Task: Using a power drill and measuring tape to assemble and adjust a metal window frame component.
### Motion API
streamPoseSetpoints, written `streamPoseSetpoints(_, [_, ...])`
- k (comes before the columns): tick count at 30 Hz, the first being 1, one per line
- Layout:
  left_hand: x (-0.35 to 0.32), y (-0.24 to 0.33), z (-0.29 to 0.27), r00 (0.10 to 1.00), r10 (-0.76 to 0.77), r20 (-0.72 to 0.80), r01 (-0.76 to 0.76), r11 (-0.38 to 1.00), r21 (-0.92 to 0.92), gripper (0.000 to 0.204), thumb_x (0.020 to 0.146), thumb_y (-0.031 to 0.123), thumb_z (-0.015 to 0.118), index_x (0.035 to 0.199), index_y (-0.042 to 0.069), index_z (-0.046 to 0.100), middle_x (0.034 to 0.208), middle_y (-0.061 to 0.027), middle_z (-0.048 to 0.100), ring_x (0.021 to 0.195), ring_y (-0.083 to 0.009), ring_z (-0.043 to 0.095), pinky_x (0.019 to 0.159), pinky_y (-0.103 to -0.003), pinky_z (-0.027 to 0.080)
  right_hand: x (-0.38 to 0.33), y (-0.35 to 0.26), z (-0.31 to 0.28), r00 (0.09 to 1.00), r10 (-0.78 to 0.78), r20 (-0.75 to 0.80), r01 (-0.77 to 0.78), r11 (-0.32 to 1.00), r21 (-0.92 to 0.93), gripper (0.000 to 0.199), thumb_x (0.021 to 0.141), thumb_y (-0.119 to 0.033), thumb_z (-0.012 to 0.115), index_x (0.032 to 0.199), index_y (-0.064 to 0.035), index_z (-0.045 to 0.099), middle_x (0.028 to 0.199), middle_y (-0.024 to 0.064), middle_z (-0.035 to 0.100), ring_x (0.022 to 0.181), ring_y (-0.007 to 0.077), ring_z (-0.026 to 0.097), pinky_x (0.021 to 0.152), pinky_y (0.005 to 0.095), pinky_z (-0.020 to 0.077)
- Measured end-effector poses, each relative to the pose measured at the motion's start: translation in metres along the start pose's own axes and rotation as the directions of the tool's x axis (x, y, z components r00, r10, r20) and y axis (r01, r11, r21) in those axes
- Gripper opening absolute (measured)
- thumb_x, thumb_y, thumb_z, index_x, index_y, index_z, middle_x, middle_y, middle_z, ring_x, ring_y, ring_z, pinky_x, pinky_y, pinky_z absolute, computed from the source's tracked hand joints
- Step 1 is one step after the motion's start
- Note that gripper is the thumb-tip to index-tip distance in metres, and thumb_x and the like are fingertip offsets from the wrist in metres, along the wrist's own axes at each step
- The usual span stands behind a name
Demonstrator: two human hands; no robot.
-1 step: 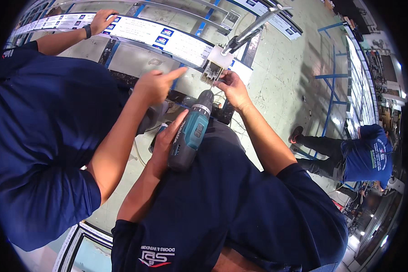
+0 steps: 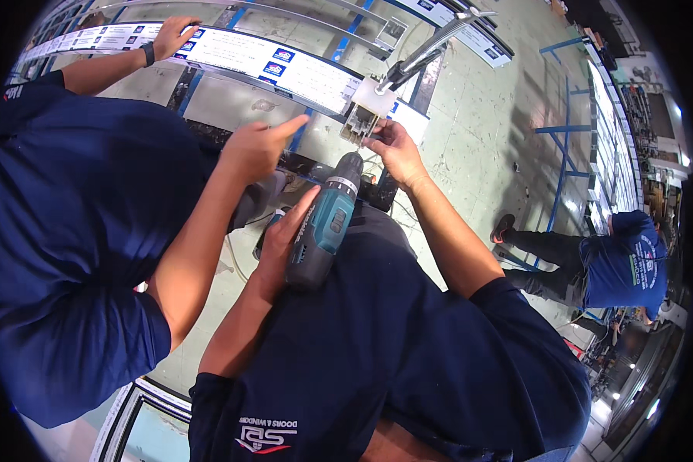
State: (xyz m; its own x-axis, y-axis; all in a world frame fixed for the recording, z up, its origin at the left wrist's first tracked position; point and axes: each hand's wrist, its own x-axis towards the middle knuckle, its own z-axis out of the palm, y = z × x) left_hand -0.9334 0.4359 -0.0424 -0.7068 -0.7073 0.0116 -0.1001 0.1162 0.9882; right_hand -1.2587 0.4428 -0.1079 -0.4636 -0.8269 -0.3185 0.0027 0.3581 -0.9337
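Note:
My left hand (image 2: 281, 235) is wrapped round the grip of a teal and black cordless drill (image 2: 329, 223), its chuck pointing away from me. The chuck's tip is close to the open end of a long metal profile (image 2: 356, 129), where hollow chambers show. At that end, my right hand (image 2: 396, 150) has its thumb and fingers bent together against the profile's right side. Anything small between them is too hard to make out. A co-worker's hand (image 2: 258, 150) at left points a finger toward the profile. The other co-worker's hand (image 2: 175, 37) rests on the film-covered profile (image 2: 246, 58).
Above the profile's end a clamp with a threaded metal rod (image 2: 431, 50) presses a pale block (image 2: 373, 96). Blue-framed racks (image 2: 566, 146) hold long profiles at right. Another person (image 2: 624, 262) stands beyond. A framed pane (image 2: 150, 431) lies lower left.
The co-worker's pointing hand has shifted slightly to the left, away from the profile's end. My hands and the drill stay where they were.

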Motion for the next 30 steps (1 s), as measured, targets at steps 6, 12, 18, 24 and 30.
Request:
streamPoseSetpoints(6, [0.011,0.016,0.001,0.991,0.132,-0.028,-0.127,0.983,0.133,0.08,0.09,0.002,0.082,0.163,0.002,0.048,0.141,-0.0203,0.072,0.122,-0.0316,0.075,0.102,-0.039,0.06,0.0,0.006,-0.001,1.0,-0.022,0.01,0.022,1.0,-0.004,0.038,0.096,-0.001,0.08,0.125,0.0003,0.056,0.122,0.0116,0.071,0.117,0.0204,0.067,0.109,0.0345,0.0523])
streamPoseSetpoints(12, [0.016,0.021,0.004,0.993,0.12,-0.015,-0.116,0.98,0.16,0.078,0.092,0.006,0.081,0.163,0.003,0.048,0.142,-0.0205,0.071,0.125,-0.0343,0.074,0.103,-0.04,0.06,-0.004,0.007,-0.003,1.0,-0.013,0.018,0.013,1.0,0.021,0.053,0.095,-0.013,0.086,0.137,0.0024,0.058,0.125,0.0107,0.067,0.118,0.023,0.068,0.106,0.0356,0.0533])
streamPoseSetpoints(18, [0.018,0.027,0.007,0.998,0.068,0.004,-0.068,0.986,0.153,0.074,0.096,0.01,0.076,0.164,0.006,0.048,0.143,-0.0219,0.07,0.128,-0.0394,0.071,0.103,-0.043,0.059,-0.013,-0.01,-0.002,1.0,0.001,0.021,0.001,0.997,-0.081,0.052,0.098,-0.01,0.084,0.14,0.0013,0.056,0.128,0.0103,0.069,0.123,0.0212,0.065,0.111,0.0352,0.0525])
streamPoseSetpoints(24, [0.028,0.045,0.006,0.995,0.093,0.024,-0.096,0.963,0.253,0.071,0.098,0.012,0.072,0.165,0.012,0.047,0.139,-0.0232,0.071,0.123,-0.0418,0.073,0.1,-0.044,0.059,-0.012,0.003,-0.007,0.999,-0.041,0.025,0.043,0.995,-0.088,0.06,0.095,-0.015,0.087,0.144,0.0006,0.057,0.129,0.0085,0.068,0.122,0.0214,0.067,0.109,0.0364,0.053])
streamPoseSetpoints(30, [0.047,0.072,0.003,0.996,0.079,0.047,-0.09,0.938,0.335,0.068,0.1,0.012,0.07,0.164,0.011,0.048,0.14,-0.0238,0.07,0.123,-0.0423,0.072,0.1,-0.045,0.059,-0.012,0.002,-0.008,0.998,-0.057,0.015,0.058,0.995,-0.086,0.061,0.093,-0.017,0.088,0.143,0.0006,0.058,0.127,0.0085,0.07,0.117,0.0212,0.068,0.108,0.0373,0.0528])
